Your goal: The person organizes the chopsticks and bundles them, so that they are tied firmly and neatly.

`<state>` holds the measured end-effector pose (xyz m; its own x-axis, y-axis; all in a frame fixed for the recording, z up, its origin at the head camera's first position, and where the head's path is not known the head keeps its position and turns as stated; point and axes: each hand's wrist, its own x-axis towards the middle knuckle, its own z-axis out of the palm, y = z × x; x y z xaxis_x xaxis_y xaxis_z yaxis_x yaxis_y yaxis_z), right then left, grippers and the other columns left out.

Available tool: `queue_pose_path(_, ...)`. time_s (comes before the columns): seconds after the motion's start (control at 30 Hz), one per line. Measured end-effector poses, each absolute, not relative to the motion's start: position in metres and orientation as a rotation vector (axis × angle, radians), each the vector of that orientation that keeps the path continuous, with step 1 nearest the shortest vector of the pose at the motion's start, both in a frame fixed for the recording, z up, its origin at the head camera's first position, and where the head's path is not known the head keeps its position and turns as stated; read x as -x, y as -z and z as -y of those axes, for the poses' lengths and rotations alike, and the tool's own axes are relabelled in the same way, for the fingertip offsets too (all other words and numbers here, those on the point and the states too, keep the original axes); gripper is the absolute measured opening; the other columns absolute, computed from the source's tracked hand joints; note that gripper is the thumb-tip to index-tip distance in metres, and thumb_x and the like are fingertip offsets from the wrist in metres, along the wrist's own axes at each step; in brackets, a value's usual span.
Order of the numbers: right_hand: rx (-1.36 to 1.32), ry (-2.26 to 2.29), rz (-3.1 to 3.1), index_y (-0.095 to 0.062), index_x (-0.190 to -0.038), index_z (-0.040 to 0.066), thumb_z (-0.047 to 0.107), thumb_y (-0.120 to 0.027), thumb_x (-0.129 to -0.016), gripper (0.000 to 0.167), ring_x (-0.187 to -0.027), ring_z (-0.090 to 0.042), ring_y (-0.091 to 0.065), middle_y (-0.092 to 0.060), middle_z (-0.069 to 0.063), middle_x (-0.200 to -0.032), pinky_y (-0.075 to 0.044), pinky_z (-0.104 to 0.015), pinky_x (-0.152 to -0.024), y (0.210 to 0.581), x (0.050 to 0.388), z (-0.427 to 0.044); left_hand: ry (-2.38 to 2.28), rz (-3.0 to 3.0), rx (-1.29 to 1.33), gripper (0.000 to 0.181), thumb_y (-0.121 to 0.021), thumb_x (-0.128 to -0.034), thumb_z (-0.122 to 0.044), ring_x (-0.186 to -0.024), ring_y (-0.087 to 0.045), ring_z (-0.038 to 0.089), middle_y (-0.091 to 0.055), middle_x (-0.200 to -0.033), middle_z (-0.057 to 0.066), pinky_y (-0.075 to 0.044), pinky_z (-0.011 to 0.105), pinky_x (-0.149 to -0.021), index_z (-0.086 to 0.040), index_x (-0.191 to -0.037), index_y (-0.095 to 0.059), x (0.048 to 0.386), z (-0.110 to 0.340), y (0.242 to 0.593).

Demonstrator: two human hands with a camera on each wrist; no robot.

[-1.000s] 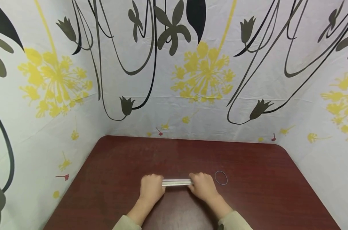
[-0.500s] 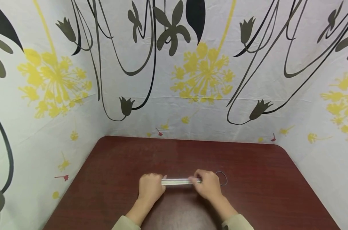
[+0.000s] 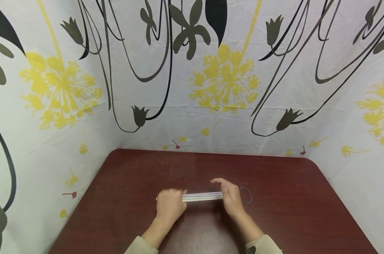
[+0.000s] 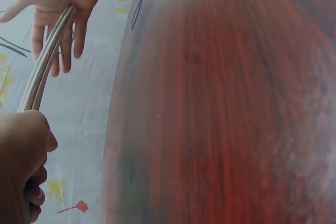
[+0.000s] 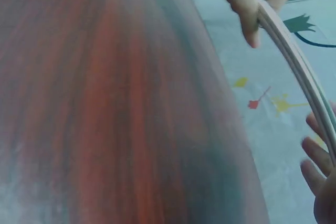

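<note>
Head view: one pale bundle (image 3: 202, 197), strip count unclear, over one table (image 3: 147, 171); one left hand (image 3: 171, 204) curled round its left end; one right hand (image 3: 232, 201), fingers extended, rightward; one loop (image 3: 251, 195), right. Left wrist view only: palm meeting bundle.

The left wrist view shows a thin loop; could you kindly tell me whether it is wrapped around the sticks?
No, the thin loop lies on the wood-grain table, apart from the sticks that the left hand grips.

Even light leaves a pale glare on the tabletop (image 3: 196, 231), and both wrist views look hazy.
</note>
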<state>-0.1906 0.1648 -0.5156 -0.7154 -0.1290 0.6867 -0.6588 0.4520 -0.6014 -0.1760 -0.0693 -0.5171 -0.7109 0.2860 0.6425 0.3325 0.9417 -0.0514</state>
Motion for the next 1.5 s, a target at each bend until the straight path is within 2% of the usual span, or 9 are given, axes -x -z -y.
queue_pose_path(0.13,-0.554,-1.285,2.156,-0.071,-0.113,-0.002,0.015,-0.033,-0.109,0.041,-0.115,-0.040,-0.065,-0.073,-0.014,-0.116,-0.039,-0.012,-0.099,0.515,0.190,-0.163,0.087,2.389,0.439,0.048,-0.079,-0.0797,-0.027,-0.037,-0.041,0.018,-0.040,-0.044,-0.003,-0.031,0.031,-0.039,-0.016,-0.047,-0.045,0.177,0.072,0.517)
queue_pose_path(0.23,-0.558,-1.258,2.190,-0.069,-0.118,-0.002,0.019,-0.035,-0.109,0.041,-0.120,-0.040,-0.062,-0.070,-0.015,-0.123,-0.045,-0.020,-0.098,0.518,0.187,-0.161,0.075,2.382,0.432,0.047,-0.079,-0.0795,-0.028,-0.037,-0.042,0.019,-0.040,-0.044,-0.002,-0.031,0.031,-0.039,-0.016,-0.047,-0.047,0.179,0.075,0.517)
queue_pose_path(0.37,-0.656,-1.239,2.213,-0.067,-0.125,0.002,0.023,-0.038,-0.109,0.039,-0.115,-0.034,-0.065,-0.068,-0.015,-0.127,-0.053,-0.037,-0.091,0.522,0.182,-0.158,0.075,2.415,0.382,0.040,-0.079,-0.0769,-0.026,-0.040,-0.047,0.021,-0.045,-0.045,0.000,-0.034,0.033,-0.043,-0.015,-0.049,-0.053,0.181,0.079,0.518)
queue_pose_path(0.53,-0.599,-1.369,2.198,-0.067,-0.123,0.002,0.005,-0.040,-0.106,0.033,-0.104,-0.027,-0.066,-0.071,-0.012,-0.121,-0.046,-0.021,-0.092,0.522,0.180,-0.157,0.081,2.399,0.445,0.039,-0.078,-0.0752,-0.024,-0.039,-0.044,0.017,-0.043,-0.044,-0.003,-0.031,0.030,-0.042,-0.016,-0.048,-0.051,0.182,0.082,0.521)
queue_pose_path(0.63,-0.525,-1.452,2.172,-0.068,-0.121,0.002,0.000,-0.037,-0.104,0.035,-0.113,-0.030,-0.065,-0.072,-0.011,-0.118,-0.040,-0.014,-0.098,0.521,0.181,-0.158,0.086,2.359,0.491,0.043,-0.076,-0.0763,-0.023,-0.037,-0.036,0.014,-0.039,-0.043,-0.005,-0.027,0.027,-0.040,-0.017,-0.047,-0.045,0.181,0.083,0.521)
queue_pose_path(0.83,-0.688,-1.464,2.133,-0.064,-0.127,0.001,0.009,-0.035,-0.108,0.036,-0.117,-0.027,-0.064,-0.071,-0.017,-0.118,-0.045,-0.029,-0.100,0.519,0.182,-0.158,0.130,2.457,0.387,0.044,-0.077,-0.0768,-0.024,-0.038,-0.029,0.014,-0.040,-0.044,-0.004,-0.022,0.030,-0.036,-0.018,-0.047,-0.045,0.179,0.082,0.520)
queue_pose_path(0.97,-0.651,-1.393,2.065,-0.068,-0.120,0.001,0.002,-0.039,-0.104,0.032,-0.095,-0.014,-0.066,-0.073,-0.017,-0.110,-0.047,-0.023,-0.092,0.518,0.184,-0.158,0.159,2.439,0.458,0.041,-0.078,-0.0769,-0.025,-0.037,-0.033,0.013,-0.044,-0.044,-0.005,-0.028,0.030,-0.036,-0.019,-0.048,-0.049,0.177,0.082,0.520)
queue_pose_path(1.2,-0.541,-1.355,1.984,-0.073,-0.098,-0.004,-0.016,-0.048,-0.093,0.028,-0.092,-0.031,-0.073,-0.075,-0.018,-0.092,-0.047,-0.013,-0.089,0.508,0.183,-0.152,0.166,2.236,0.581,0.040,-0.077,-0.0740,-0.025,-0.038,-0.040,0.015,-0.042,-0.045,-0.005,-0.031,0.028,-0.041,-0.018,-0.051,-0.045,0.180,0.084,0.519)
queue_pose_path(1.5,-0.717,-1.384,2.072,-0.069,-0.096,-0.010,-0.018,-0.049,-0.090,0.022,-0.086,-0.037,-0.072,-0.073,-0.021,-0.090,-0.051,-0.015,-0.084,0.480,0.165,-0.145,0.144,2.247,0.503,0.033,-0.074,-0.0729,-0.020,-0.040,-0.041,0.016,-0.046,-0.046,-0.003,-0.026,0.026,-0.044,-0.016,-0.050,-0.051,0.178,0.086,0.519)
